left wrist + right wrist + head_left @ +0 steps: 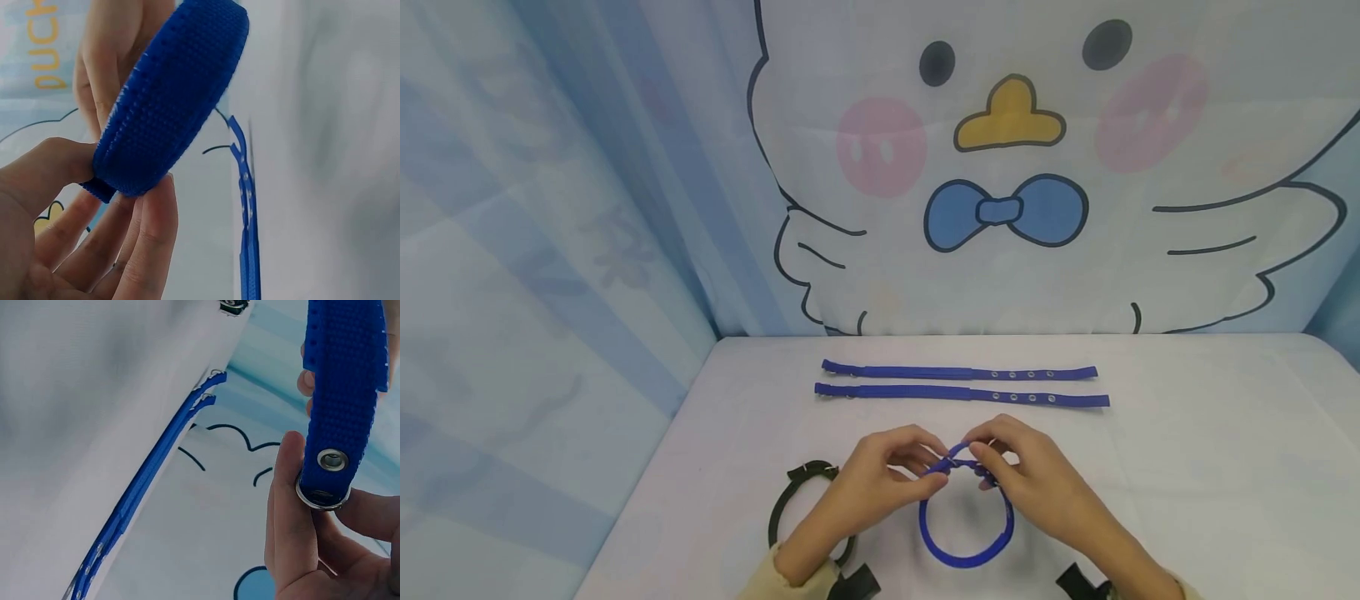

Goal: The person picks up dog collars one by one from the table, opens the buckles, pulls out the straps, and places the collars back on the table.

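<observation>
A blue webbing collar is bent into a loop between both hands. My left hand pinches its upper left side between thumb and fingers, and the collar's broad woven face fills much of the left wrist view. At the loop's upper right, my right hand pinches the strap. In the right wrist view a metal eyelet shows in the webbing, with a metal ring just below it by the right fingers. The fingers partly hide where the strap ends meet.
Behind the hands, two blue straps with eyelets, a rear one and a front one, lie side by side on the white table. A dark buckled collar lies partly under the left forearm. A printed curtain hangs behind the table.
</observation>
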### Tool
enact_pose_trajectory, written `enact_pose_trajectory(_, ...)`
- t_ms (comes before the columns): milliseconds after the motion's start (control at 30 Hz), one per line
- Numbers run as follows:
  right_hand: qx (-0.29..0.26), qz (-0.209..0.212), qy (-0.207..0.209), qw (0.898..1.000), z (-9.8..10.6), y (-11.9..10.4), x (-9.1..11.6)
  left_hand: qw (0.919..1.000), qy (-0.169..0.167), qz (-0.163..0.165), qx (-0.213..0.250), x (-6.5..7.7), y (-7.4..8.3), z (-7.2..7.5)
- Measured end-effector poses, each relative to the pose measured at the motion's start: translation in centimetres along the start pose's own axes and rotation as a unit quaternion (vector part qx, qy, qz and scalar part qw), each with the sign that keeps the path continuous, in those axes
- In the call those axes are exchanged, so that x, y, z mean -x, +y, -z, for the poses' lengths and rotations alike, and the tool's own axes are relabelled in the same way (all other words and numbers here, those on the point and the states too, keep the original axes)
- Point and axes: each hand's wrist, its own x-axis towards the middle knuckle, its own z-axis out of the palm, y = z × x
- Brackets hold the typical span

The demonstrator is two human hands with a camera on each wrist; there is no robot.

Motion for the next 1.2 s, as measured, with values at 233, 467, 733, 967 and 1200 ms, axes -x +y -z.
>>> enact_pose_trajectory(233, -0.007, -0.035, 0.016, 0.999, -0.5, -0.2, 0.0, 0.9999, 0.002, -0.006, 0.008, 0.2, -0.4, 0.0)
enact_pose_trajectory(467, 0.062, 0.07, -0.022, 0.995, -0.6, 0.3, 0.0, 0.9996, 0.002, -0.028, 0.004, 0.4, -1.0, 0.4)
enact_pose_trajectory(733, 0.085, 0.126, 0.016, 0.988, -0.6, 0.5, 0.0, 0.9997, -0.006, -0.021, 0.013, 0.5, -1.0, 0.4)
enact_pose_trajectory(967, 0.08, 0.103, 0.057, 0.99, -0.9, 0.4, 0.1, 0.9992, -0.017, -0.006, 0.037, 0.5, -0.6, 0.4)
enact_pose_trajectory(1200, 0.076, 0.063, 0.1, 0.99, -1.6, 0.1, 0.1, 0.999, -0.014, -0.015, 0.04, 0.3, -0.7, 0.1)
